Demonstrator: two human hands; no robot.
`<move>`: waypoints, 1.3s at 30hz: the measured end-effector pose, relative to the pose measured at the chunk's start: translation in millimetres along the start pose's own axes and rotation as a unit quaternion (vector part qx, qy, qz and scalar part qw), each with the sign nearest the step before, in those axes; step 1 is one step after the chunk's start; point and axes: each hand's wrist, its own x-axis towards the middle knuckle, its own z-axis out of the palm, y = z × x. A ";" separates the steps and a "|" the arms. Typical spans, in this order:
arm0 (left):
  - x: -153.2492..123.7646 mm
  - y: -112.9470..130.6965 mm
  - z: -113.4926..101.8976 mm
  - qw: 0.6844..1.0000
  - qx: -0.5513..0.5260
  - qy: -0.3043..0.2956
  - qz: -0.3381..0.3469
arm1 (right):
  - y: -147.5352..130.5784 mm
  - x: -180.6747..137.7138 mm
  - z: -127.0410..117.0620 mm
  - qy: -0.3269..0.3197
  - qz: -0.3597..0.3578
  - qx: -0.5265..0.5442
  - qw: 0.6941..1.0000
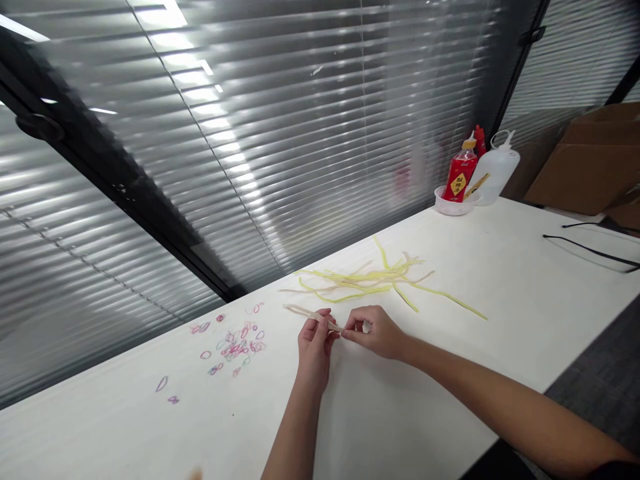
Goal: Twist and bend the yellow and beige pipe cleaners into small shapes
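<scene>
My left hand (314, 347) is closed around a pale beige strip (301, 311), thin and soft-looking. The strip is doubled, and its folded end sticks out to the left past my fingers. On the other side, my right hand (377, 331) pinches the short end between thumb and forefinger. Just beyond both hands lies a loose pile of yellow strips (350, 279) mixed with beige ones. To the left is a scatter of small coloured rubber bands (237, 348), mostly pink, red and purple, with a few green.
A red-labelled bottle (460, 175) stands in a shallow clear bowl (453, 208) at the back right. Beside it is a white squeeze bottle (497, 170). Black-armed glasses (590, 251) lie near the right edge. Cardboard boxes (585, 163) and window blinds border the white table (125, 440).
</scene>
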 end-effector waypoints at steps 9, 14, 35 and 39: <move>3.3 2.0 -1.4 1.000 -0.008 0.018 -0.024 | 3.3 -1.3 2.1 0.022 -0.096 -0.143 0.985; 3.4 3.6 -0.4 0.999 -0.008 0.022 -0.045 | 11.0 -1.9 5.1 0.042 -0.185 -0.241 0.952; -5.0 8.1 -3.6 0.973 -0.002 -0.165 -0.160 | -7.9 2.9 -11.3 0.056 -0.001 0.081 0.995; -11.5 6.7 -1.4 0.947 0.046 -0.229 -0.222 | -6.7 5.0 -12.0 0.032 0.078 0.165 0.983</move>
